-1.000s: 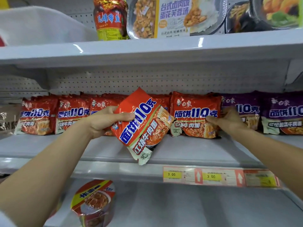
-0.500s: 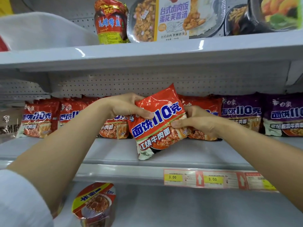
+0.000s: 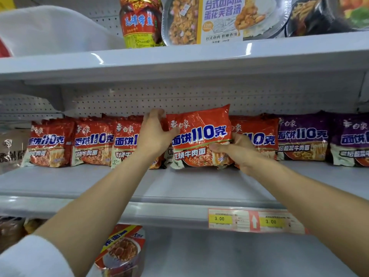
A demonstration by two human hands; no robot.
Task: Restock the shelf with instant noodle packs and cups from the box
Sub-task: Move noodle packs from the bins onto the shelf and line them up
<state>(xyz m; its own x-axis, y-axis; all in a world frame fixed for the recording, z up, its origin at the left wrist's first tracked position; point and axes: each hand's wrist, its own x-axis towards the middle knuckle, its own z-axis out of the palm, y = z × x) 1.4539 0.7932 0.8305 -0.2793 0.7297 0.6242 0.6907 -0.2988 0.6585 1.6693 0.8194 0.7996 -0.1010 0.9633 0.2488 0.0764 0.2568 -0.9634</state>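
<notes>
A red instant noodle pack stands upright at the back of the middle shelf, in the gap of a row of like red packs. My left hand grips its left edge, thumb across the front. My right hand pinches its lower right corner. Another red pack stands partly hidden behind my right hand. The box is out of view.
Purple noodle packs continue the row to the right. A noodle cup stands on the lower shelf at the left. The top shelf holds a red jar and boxed meals. Price tags line the shelf edge.
Both hands carried the red pack back and up from the shelf front, turned it from tilted to upright, and set it into the row. My right hand moved from a neighbouring pack onto it.
</notes>
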